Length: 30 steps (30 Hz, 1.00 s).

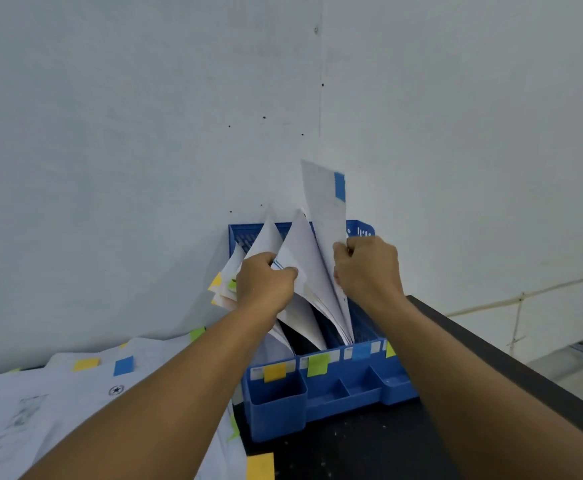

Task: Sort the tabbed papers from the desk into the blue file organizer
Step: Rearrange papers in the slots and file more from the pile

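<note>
Holding apart filed sheets with the left hand (266,282), the right hand (366,268) pinches a thin, floppy white paper (324,209) with a blue tab by its lower edge, over the blue organizer (335,386) at the desk's (387,445) back edge; likely creases unless supported low.

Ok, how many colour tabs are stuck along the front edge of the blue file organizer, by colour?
Yellow tab: 1
Green tabs: 2 (the right one is partly hidden by the arm)
Blue tab: 1
Total: 4
</note>
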{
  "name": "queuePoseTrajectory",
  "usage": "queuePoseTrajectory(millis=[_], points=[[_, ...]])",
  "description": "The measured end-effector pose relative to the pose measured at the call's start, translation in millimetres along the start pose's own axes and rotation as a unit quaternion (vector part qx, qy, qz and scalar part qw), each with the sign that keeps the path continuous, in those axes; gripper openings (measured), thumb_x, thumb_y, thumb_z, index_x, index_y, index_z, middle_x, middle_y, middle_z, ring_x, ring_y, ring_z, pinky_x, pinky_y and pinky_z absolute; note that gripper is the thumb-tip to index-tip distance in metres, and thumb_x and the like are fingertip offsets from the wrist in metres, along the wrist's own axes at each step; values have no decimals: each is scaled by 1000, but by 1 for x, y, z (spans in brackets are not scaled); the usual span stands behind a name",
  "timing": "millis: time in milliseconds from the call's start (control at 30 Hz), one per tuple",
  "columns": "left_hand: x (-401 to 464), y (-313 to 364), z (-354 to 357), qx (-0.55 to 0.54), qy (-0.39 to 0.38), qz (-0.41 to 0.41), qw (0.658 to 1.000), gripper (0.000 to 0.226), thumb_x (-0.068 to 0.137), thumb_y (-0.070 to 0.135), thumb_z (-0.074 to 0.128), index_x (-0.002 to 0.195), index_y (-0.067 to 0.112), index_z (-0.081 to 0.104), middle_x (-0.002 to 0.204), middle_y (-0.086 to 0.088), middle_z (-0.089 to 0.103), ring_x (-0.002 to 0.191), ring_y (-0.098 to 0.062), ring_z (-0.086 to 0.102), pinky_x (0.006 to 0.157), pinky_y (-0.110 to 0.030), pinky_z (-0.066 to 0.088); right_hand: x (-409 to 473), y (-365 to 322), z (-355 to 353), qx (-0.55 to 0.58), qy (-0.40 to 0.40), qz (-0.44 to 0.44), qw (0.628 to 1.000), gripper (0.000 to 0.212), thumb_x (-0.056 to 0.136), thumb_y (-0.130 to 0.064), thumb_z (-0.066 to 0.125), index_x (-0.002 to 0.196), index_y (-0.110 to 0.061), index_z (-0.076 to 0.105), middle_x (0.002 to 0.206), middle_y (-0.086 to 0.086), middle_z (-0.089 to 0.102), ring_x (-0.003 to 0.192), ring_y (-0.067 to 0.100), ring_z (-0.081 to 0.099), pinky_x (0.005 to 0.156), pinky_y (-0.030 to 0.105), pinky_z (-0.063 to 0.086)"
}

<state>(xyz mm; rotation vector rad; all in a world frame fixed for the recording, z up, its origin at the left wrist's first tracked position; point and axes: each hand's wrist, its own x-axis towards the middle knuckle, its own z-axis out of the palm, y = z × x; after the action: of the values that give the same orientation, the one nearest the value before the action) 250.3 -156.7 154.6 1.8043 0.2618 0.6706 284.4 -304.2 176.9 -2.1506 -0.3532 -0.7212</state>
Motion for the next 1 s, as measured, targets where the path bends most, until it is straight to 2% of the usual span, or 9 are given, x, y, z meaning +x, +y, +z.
queuePoseTrajectory(millis=[133, 267, 433, 533, 633, 700, 767, 867, 1000], points=[[-2, 1, 6, -6, 2, 0, 1000, 9, 82, 16, 66, 88, 11, 69, 85, -7, 71, 81, -27, 66, 68, -37, 54, -25, 23, 12, -93, -32, 6, 995, 51, 104, -25, 44, 55, -15, 39, 58, 2, 49, 64, 23, 53, 63, 35, 53], [-4, 2, 15, 5, 8, -1, 1000, 12, 82, 22, 67, 92, 15, 68, 85, -4, 70, 81, -25, 65, 72, -40, 55, -32, 40, 17, -168, -88, 16, 982, 30, 104, -20, 44, 79, -10, 58, 81, 7, 60, 82, 26, 58, 74, 36, 56], [-3, -4, 17, 25, -12, -16, 999, 20, 81, 25, 70, 91, 8, 68, 84, -10, 69, 80, -29, 65, 64, -33, 48, -31, 48, 18, -135, -136, 39, 981, 30, 104, -25, 41, 76, -16, 49, 77, 1, 52, 79, 22, 50, 66, 31, 42], [-4, -7, 13, 39, -29, -21, 999, 21, 84, 31, 70, 89, 11, 68, 77, -2, 65, 71, -20, 60, 65, -30, 46, -32, 50, 15, -116, -152, 28, 981, 31, 104, -34, 42, 89, -13, 58, 85, 1, 55, 83, 20, 49, 71, 33, 48], [-10, -7, 6, 39, -53, -33, 997, 42, 83, 40, 71, 108, 7, 64, 75, 2, 61, 62, -18, 59, 59, -26, 44, -36, 51, 12, -87, -142, 40, 985, 31, 102, -41, 46, 105, -14, 63, 91, 3, 64, 89, 24, 56, 73, 33, 47], [-22, -5, -5, 54, -73, -34, 995, 51, 84, 38, 70, 128, 17, 55, 88, 8, 64, 57, -13, 65, 54, -23, 45, -44, 49, 10, -79, -108, 47, 990, 37, 100, -44, 50, 125, -19, 60, 109, 3, 68, 100, 26, 60, 74, 31, 42], [-37, -7, -23, 56, -79, -18, 995, 49, 86, 33, 69, 130, 23, 52, 87, 10, 70, 54, -10, 67, 53, -23, 49, -58, 47, 11, -70, -55, 19, 996, 40, 100, -42, 51, 133, -20, 57, 117, 1, 67, 101, 24, 61, 75, 31, 43], [-62, -24, -56, 65, -44, 10, 997, 22, 88, 25, 67, 110, 22, 63, 82, 10, 70, 54, -9, 66, 56, -23, 51, -83, 36, 19, 19, 0, -22, 1000, 36, 100, -37, 54, 131, -21, 60, 108, -8, 69, 81, 9, 61, 75, 29, 48], [-100, -70, -101, 114, -13, -4, 993, 3, 86, 25, 69, 86, 28, 69, 73, 10, 68, 59, -8, 66, 60, -22, 53, -125, 9, 40, 119, 7, -73, 990, 18, 97, -28, 60, 109, -21, 72, 62, -16, 59, 62, 7, 59, 56, 17, 42]])
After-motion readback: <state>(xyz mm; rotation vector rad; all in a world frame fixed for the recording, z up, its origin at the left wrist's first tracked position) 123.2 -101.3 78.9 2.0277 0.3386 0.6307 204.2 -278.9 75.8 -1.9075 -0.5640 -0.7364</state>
